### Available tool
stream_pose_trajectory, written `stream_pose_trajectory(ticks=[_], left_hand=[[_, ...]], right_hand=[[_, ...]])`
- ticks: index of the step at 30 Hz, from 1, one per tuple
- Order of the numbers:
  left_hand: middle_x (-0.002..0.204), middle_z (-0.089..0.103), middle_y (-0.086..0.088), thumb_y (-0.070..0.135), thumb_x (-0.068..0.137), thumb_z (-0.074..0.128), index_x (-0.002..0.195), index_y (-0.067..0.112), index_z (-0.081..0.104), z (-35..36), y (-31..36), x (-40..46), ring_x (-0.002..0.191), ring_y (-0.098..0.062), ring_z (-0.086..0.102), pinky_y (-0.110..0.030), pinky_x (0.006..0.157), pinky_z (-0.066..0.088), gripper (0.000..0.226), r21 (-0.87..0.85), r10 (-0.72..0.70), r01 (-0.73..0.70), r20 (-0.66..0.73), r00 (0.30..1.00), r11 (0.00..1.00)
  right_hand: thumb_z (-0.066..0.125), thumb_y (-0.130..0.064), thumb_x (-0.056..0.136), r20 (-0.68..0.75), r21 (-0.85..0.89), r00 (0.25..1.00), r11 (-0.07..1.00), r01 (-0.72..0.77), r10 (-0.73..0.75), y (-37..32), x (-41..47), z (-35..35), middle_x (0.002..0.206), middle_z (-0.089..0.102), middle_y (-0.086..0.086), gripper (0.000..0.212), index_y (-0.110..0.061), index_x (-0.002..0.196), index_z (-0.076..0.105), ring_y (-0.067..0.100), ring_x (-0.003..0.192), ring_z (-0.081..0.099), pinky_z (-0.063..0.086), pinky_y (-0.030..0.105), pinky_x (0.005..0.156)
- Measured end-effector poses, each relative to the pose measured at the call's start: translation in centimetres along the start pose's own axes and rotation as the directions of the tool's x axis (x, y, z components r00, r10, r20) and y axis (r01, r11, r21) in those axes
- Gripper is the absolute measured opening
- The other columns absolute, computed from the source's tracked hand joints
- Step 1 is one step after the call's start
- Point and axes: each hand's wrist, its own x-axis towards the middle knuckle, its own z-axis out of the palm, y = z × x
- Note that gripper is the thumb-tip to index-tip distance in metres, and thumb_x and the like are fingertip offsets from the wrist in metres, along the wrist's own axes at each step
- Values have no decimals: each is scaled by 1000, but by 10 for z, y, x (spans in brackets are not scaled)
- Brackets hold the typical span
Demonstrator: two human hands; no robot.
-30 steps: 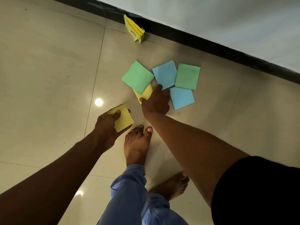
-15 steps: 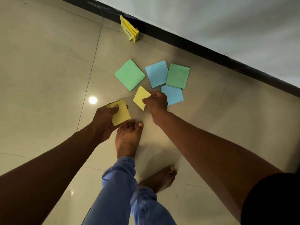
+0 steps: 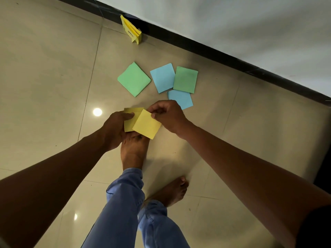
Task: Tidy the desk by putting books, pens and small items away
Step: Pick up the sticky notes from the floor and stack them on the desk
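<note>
Two yellow pads are picked up: the left hand (image 3: 114,129) holds one yellow pad (image 3: 129,122), the right hand (image 3: 169,116) pinches the other yellow pad (image 3: 146,126). Just past them, four green and blue pads (image 3: 134,79) wait on the floor (image 3: 44,68).

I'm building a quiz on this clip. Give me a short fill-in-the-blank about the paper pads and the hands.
1. Both hands hold pads of the colour ____.
2. The number of pads lying flat on the floor is ____.
3. The right hand pinches its pad so that it overlaps the pad in the ____ hand.
4. Against the dark skirting stands a yellow packet, beside the ____.

Missing words: yellow; four; left; wall
</note>
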Motion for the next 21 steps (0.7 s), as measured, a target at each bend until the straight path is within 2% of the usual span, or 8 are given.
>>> stream_pose_trajectory(ticks=[2,5,8,11,13,15,17,21], left_hand=[[142,52,-15,16,99,61,152,16,29,1,-4,-1,117,-33,62,-42,67,61,62,3,-32,32,-15,999,999],[140,54,-15,17,101,57,152,15,30,-1,-9,-4,105,-32,64,-37,52,61,58,-31,-70,71,27,997,997],[129,63,-15,19,103,51,147,11,41,-6,-9,-8,104,-33,66,-40,58,64,45,-26,-87,90,118,989,996],[116,67,-14,20,104,47,136,10,49,-10,-8,-10,98,-33,68,-39,56,63,34,-34,-93,100,169,981,994],[120,68,-16,16,103,49,133,9,52,-13,-8,-9,106,-37,68,-49,68,65,32,-42,-105,114,183,978,993],[127,67,-18,11,101,50,130,9,55,-15,-9,-7,120,-41,64,-55,82,59,29,-44,-102,112,191,976,993],[129,65,-18,7,101,48,130,9,55,-15,-11,-5,123,-43,61,-56,85,57,30,-40,-90,99,197,976,994],[141,58,-22,3,100,49,145,7,46,-14,-13,-1,126,-45,59,-56,86,57,45,-37,-71,80,198,978,996]], right_hand=[[74,-1,88,-15,-51,999,998,42,-43,-5,1,7,95,76,0,16,-10,100,80,17,93,70,57,30,87],[75,-3,88,-54,-108,993,989,98,-104,-9,2,15,97,78,2,13,-12,97,80,14,89,70,58,30,86],[77,-4,86,-96,-136,987,984,112,-126,-10,3,21,94,77,1,13,-12,97,78,15,88,71,60,35,86],[77,-6,86,-115,-170,981,976,137,-157,-12,2,27,93,76,0,15,-13,99,75,14,85,70,60,37,82],[77,-6,87,-114,-179,978,972,151,-173,-15,2,30,93,76,0,16,-14,100,73,14,85,69,59,36,80],[77,-6,86,-108,-178,976,969,170,-191,-16,3,33,92,75,0,16,-14,100,72,14,84,69,60,36,80],[77,-7,86,-105,-182,972,965,191,-212,-17,3,36,91,75,-1,17,-15,100,72,14,84,70,60,36,80],[79,-7,84,-90,-199,960,949,245,-266,-17,5,41,89,75,-3,21,-15,101,71,12,82,69,57,29,76]])
